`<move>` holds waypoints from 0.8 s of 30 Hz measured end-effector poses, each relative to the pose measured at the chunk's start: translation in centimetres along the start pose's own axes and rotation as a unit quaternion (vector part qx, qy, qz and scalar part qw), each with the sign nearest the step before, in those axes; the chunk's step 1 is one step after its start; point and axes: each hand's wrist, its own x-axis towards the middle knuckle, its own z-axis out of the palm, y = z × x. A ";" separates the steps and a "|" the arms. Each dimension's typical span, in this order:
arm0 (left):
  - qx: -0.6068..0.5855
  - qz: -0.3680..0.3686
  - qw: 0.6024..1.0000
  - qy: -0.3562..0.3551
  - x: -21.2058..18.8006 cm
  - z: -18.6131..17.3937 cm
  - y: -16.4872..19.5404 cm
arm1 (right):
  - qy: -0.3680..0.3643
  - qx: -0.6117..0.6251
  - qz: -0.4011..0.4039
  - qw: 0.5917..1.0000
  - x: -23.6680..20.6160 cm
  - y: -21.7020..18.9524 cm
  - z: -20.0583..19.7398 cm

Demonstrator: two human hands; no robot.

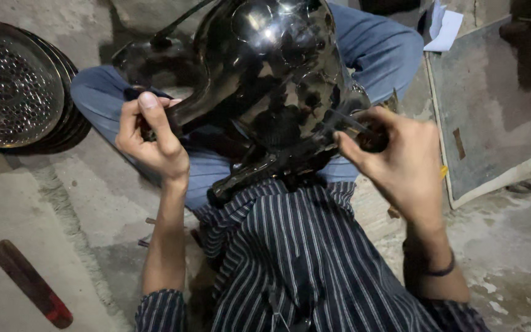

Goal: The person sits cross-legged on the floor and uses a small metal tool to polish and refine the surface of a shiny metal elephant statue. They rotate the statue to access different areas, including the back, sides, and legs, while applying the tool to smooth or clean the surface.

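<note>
The left hand [155, 138] is gripping the shiny black shell [278, 80] on the lap while the right hand's [401, 160] fingers are pinching its edge, work seemingly midway.

Both forearms rise from the lap, sleeves pushed to the elbows. The left hand [155, 138], at ten o'clock, is curled closed, thumb up. The right hand [397, 157], at two o'clock, pinches with its fingertips, a band around its wrist.

Rough concrete floor [44, 209], stacked perforated metal discs [13, 83], dark flat bar with red end [30, 283], grey board [493, 104]
</note>
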 end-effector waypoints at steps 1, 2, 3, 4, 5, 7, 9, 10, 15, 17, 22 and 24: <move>0.014 0.004 1.000 -0.008 0.0 -0.2 0.1 | -0.027 -0.007 0.029 0.999 0.3 -0.1 -0.1; 0.014 -0.001 1.000 -0.006 0.0 -0.2 0.1 | -0.051 -0.014 0.058 0.997 0.8 -0.1 -0.5; 0.012 -0.005 1.000 -0.004 0.0 -0.3 0.2 | -0.073 -0.021 0.087 0.993 1.3 -0.1 -0.7; 0.010 -0.012 1.000 -0.002 -0.1 -0.3 0.3 | -0.076 -0.017 0.086 0.993 1.5 -0.3 -0.9; 0.015 -0.015 1.000 -0.002 -0.1 -0.2 0.3 | -0.079 -0.012 0.085 0.993 1.7 -0.5 -1.1; 0.027 -0.018 0.999 0.000 -0.2 -0.2 0.3 | -0.086 -0.021 0.096 0.991 2.0 -1.0 -1.2; 0.011 -0.015 1.000 -0.004 -0.1 -0.2 0.3 | -0.093 -0.048 0.122 0.987 2.2 -1.6 -1.2; 0.001 -0.014 1.000 -0.006 -0.1 -0.1 0.2 | -0.077 -0.054 0.092 0.991 2.2 -1.9 -1.2; -0.011 -0.012 1.000 0.004 -0.3 0.0 0.1 | -0.019 -0.156 -0.026 0.987 0.9 -3.3 0.1; -0.015 -0.014 1.000 0.001 -0.5 -0.1 0.2 | 0.008 -0.257 -0.037 0.966 -0.2 -3.9 1.6; 0.005 -0.010 1.000 -0.003 -0.6 -0.2 0.0 | 0.084 -0.444 -0.093 0.887 -3.8 -4.8 5.9; -0.006 -0.003 1.000 -0.003 -0.6 -0.2 -0.2 | 0.127 -0.402 -0.145 0.895 -4.6 -3.7 6.5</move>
